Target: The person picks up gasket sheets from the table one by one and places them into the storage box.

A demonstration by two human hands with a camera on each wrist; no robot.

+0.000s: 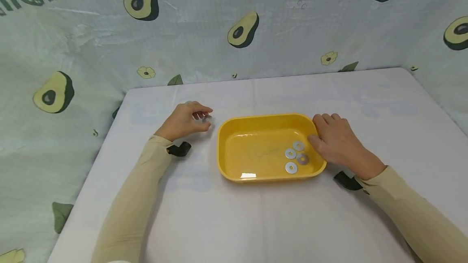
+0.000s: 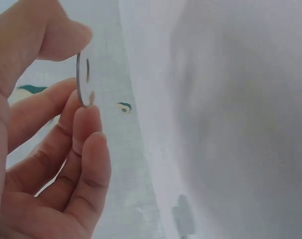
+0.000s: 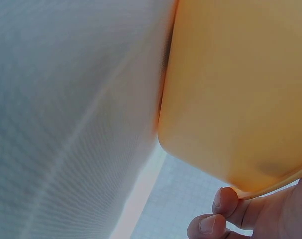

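Observation:
Between the thumb and fingertips of my left hand (image 1: 188,121) is a flat metal washer (image 2: 80,79), pinched on edge to the left of the tray. My right hand (image 1: 338,143) grips the right-hand rim of a yellow tray (image 1: 248,145), thumb over the inner side and fingers outside. In the right wrist view, fingertips (image 3: 225,200) curl under the tray's lip. Several silver washers (image 1: 291,168) lie flat in the right part of the tray, close together.
A white cloth (image 1: 219,222) covers the table. Behind and to the left hangs a pale sheet (image 1: 197,52) printed with avocados. Dark wrist cameras (image 1: 179,149) sit under both sleeves.

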